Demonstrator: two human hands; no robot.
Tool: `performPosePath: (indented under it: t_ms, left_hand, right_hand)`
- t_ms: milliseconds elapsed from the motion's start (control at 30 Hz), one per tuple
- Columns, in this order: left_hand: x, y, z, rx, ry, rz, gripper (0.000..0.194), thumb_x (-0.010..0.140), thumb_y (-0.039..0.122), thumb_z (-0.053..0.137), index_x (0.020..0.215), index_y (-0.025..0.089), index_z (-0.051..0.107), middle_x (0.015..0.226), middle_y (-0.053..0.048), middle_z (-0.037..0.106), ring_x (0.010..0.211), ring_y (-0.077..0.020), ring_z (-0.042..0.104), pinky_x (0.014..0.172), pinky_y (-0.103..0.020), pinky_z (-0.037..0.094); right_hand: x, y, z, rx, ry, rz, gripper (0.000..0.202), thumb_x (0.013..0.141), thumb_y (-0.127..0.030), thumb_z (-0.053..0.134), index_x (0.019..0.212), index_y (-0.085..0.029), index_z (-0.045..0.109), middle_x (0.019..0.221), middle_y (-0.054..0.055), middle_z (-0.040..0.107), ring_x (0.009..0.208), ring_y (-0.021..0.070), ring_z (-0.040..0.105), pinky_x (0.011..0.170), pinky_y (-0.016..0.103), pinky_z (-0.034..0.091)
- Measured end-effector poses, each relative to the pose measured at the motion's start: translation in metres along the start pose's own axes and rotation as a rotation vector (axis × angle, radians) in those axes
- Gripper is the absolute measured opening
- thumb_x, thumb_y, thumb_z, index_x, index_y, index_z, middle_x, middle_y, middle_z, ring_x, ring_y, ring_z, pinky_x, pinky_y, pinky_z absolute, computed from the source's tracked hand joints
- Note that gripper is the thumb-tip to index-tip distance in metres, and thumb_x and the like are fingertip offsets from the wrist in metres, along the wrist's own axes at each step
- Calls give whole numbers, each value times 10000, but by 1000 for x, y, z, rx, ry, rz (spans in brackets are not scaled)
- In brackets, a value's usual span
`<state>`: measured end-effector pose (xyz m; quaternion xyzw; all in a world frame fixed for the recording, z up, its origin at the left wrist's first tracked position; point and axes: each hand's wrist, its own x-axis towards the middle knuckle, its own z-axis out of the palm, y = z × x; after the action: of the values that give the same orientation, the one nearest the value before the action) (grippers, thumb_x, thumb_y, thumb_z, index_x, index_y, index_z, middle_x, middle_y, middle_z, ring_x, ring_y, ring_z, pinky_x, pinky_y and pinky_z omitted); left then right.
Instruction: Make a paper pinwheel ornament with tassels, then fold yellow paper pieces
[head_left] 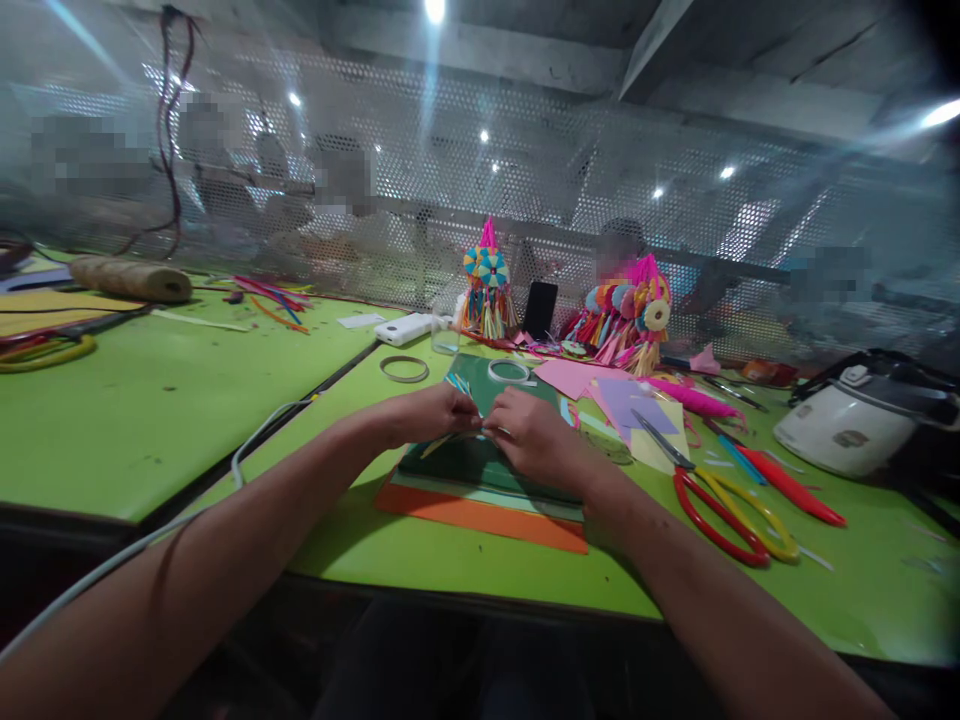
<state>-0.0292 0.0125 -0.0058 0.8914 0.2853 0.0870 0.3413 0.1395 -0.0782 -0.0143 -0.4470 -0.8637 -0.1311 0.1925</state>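
My left hand (444, 412) is closed in a pinch around a small bunch of thin paper strips (458, 383), whose blue, white and yellowish ends stick out above and below the fingers. Fingertip to fingertip with it, my right hand (538, 438) is also pinched; a small pale bit shows between the two hands, but its kind is hard to make out. Both hands are over a dark green sheet (450, 462), which lies on a pale green sheet and an orange sheet (480, 515). A roll of white tape (508, 371) rests on the green sheet just beyond my fingers.
Red-and-yellow-handled scissors (720, 505) lie to the right, near pink and purple paper (626, 405) and a white rice cooker (847, 425). Colourful tasselled paper ornaments (489, 275), a phone (540, 310) and a tape roll (403, 369) are further back. A cable (238, 465) crosses left.
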Motion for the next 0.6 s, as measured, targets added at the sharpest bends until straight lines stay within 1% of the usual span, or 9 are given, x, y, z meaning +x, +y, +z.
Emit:
performPosePath:
  t_ms: [100,200,367,500,600]
  left_hand:
    - [-1,1,0,-14,-10,21,333,746,447,491,628,139,535,559,43,372,570,-97,298,529,-222,234]
    - [-2,1,1,-17,-9,39,326,757,439,489,625,143,518,559,44,355,569,-93,288,523,-218,225]
    - [-1,-1,3,-29,-2,66,351,770,474,468,635,152,501,563,51,304,554,-91,262,511,-222,208]
    - [-1,1,5,-30,19,60,356,765,479,472,628,151,489,565,49,307,559,-93,264,506,-222,212]
    - [-1,3,6,-21,34,61,345,757,469,472,653,143,517,571,44,338,570,-96,287,513,-218,228]
  right_hand:
    - [-1,8,1,243,39,50,118,844,-164,556,781,-135,651,817,63,623,776,150,549,708,265,411]
    - [-1,12,-2,400,40,127,144,843,-166,552,746,-141,655,771,40,637,710,123,560,672,239,408]
    - [2,9,-5,507,-20,300,261,850,-211,522,615,-147,615,602,-4,601,575,95,520,560,214,363]
    - [1,8,-1,575,-4,392,220,823,-234,538,632,-153,612,560,-15,597,531,96,509,511,211,348]
    - [1,9,0,663,-27,467,204,811,-252,546,644,-153,612,536,-12,600,505,101,519,495,212,369]
